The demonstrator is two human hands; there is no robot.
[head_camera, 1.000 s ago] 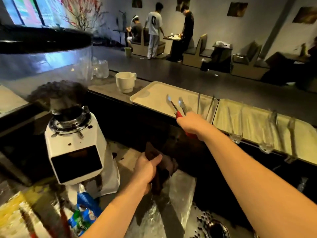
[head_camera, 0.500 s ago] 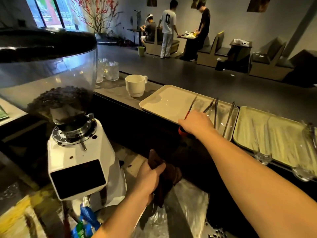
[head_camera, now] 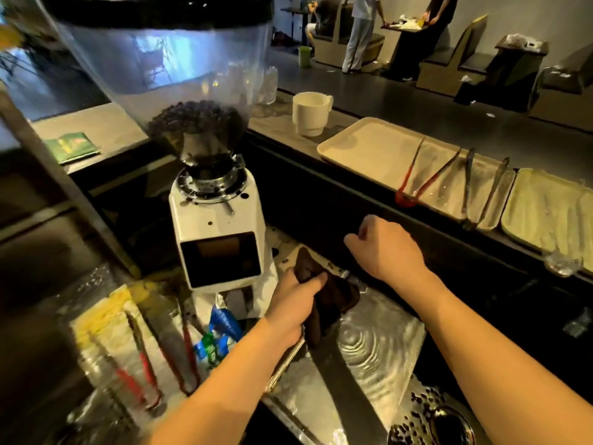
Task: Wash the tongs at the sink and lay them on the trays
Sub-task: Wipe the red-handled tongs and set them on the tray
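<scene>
Lying across the near edge of the beige tray [head_camera: 369,146] on the bar counter [head_camera: 279,126], the red-handled tongs [head_camera: 417,181] look slim and long: two thin arms, red along their lower part and bare metal toward the tips, spread in a narrow V, with the red hinge end poking just over the tray's near rim. Just beside them toward the tray's right edge lie plain steel tongs [head_camera: 481,187], their hinge end also overhanging the near rim. A second, greenish tray [head_camera: 545,207] sits just beside the first at the right edge of the counter; what lies on it is too blurred to tell.

The right hand [head_camera: 388,248] hangs below the counter edge, apart from the tongs, fingers loosely curled and holding nothing. The left hand [head_camera: 295,303] grips a dark brown cloth [head_camera: 327,297], fingers wrapped round it, above the steel sink surround [head_camera: 375,342], which shows ripples of water.

A white coffee grinder [head_camera: 218,226] with beans in its clear hopper stands at the left of the sink, and a white cup [head_camera: 311,112] stands on the counter near the beige tray's far left corner. More red-handled tongs [head_camera: 144,364] lie at the lower left, blurred.
</scene>
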